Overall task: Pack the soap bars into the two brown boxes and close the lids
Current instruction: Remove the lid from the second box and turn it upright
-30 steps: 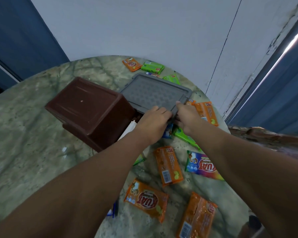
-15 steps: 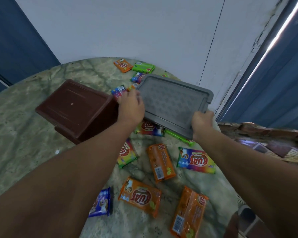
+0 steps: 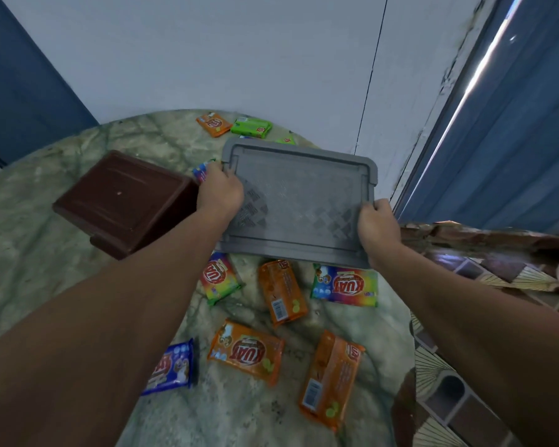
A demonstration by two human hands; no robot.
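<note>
Got both hands, left [image 3: 221, 191] and right [image 3: 376, 225], gripping the flat grey plastic lid [image 3: 299, 201] beside the upturned brown plastic box [image 3: 123, 198]; tilt it and it'll probably slip onto the soap bars [image 3: 281, 291].

Box [image 3: 126, 201] left of lid [image 3: 299, 201]; soap bars [image 3: 283, 291] before them.

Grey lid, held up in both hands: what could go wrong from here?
1. The grey lid hides the table under it; set down blind, it could land on the soap bars at its near edge.
2. The left hand sits close beside the brown box and could knock it.
</note>
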